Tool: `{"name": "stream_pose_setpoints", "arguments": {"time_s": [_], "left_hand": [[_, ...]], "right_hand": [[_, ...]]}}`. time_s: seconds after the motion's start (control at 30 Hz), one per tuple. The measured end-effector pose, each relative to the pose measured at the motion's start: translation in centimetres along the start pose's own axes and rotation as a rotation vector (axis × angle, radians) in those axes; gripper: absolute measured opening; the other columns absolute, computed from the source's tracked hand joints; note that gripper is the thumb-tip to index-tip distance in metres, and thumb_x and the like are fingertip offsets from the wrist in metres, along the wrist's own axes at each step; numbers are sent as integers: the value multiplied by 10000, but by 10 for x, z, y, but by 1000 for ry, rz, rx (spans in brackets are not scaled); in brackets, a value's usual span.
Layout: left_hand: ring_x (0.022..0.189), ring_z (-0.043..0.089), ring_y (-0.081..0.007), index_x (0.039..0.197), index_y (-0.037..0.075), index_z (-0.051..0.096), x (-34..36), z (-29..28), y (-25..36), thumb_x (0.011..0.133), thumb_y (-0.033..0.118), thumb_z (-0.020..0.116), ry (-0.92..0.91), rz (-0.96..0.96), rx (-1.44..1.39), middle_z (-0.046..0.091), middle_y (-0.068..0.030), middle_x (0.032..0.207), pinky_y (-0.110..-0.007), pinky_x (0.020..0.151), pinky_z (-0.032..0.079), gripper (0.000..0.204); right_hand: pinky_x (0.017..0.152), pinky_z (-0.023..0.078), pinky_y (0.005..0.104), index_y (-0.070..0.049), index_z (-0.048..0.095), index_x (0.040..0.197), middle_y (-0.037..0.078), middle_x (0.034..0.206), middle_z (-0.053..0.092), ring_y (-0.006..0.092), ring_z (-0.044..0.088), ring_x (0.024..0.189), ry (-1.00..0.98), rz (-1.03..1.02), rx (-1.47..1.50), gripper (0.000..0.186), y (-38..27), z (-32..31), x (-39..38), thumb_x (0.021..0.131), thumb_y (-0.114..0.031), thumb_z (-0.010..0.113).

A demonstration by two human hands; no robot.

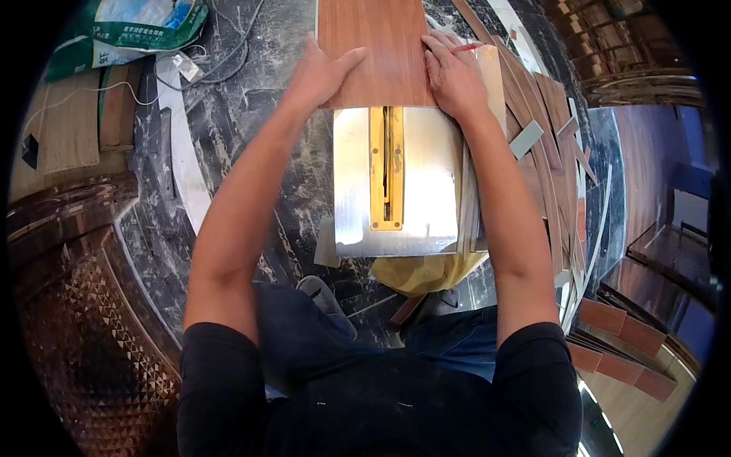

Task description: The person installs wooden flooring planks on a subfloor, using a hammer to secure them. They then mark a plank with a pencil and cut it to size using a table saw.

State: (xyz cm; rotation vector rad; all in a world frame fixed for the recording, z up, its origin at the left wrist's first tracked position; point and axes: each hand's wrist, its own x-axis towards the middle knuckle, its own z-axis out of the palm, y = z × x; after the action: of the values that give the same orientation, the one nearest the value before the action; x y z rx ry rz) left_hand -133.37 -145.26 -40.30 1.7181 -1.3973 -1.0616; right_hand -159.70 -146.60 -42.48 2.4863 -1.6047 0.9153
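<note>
A reddish-brown wooden plank (375, 57) lies with its near edge at the far edge of a shiny metal saw table (430, 186). My left hand (324, 75) grips the plank's left edge, thumb on its top face, the other fingers mostly hidden. On the right edge, my right hand (459, 80) closes round the plank with its fingers bent over the side. A red pencil (466, 47) sticks out at the right hand's fingers. Between my forearms, a yellow slotted insert (377, 190) runs lengthwise in the saw table; its slot is dark inside.
Wooden offcuts and strips (544, 152) lie piled to the right of the saw. At far left are a green and white bag (145, 34) and grey cable (244, 46). A yellow bag (426, 276) hangs below the saw table, near my legs. Short reddish boards (620, 365) lie lower right.
</note>
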Motion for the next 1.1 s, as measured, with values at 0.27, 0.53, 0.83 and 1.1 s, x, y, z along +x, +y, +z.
{"name": "stream_pose_setpoints", "arguments": {"time_s": [0.27,0.53,0.83,1.1], "left_hand": [[1061,761,-372,1431,-91,458,-3,2,-14,933,464,784,29,167,47,714,-303,1230,-438,924,603,814],[1069,758,-366,1382,-84,508,-10,4,-17,929,494,778,41,219,116,731,-288,1210,-448,947,588,782],[1082,753,-378,1347,-107,541,-7,3,-28,902,527,801,71,254,157,724,-299,1224,-446,954,584,818],[1226,673,-456,1455,-71,496,-19,6,-16,952,386,768,105,288,136,679,-334,1309,-492,1044,528,732]], "right_hand": [[1065,515,452,-48,729,1265,121,1392,692,360,631,1278,35,-72,38,293,3,-5,-1,1017,-139,602],[1040,532,455,-83,703,1325,96,1442,665,387,641,1244,-1,13,53,334,-1,-5,-16,1016,-143,593],[1038,531,463,-50,712,1297,155,1389,682,402,658,1210,-24,7,89,334,-14,-18,-17,1002,-115,571],[1067,515,467,-1,712,1239,229,1312,700,426,642,1225,-37,63,130,289,-16,-21,-19,995,-79,577]]}}
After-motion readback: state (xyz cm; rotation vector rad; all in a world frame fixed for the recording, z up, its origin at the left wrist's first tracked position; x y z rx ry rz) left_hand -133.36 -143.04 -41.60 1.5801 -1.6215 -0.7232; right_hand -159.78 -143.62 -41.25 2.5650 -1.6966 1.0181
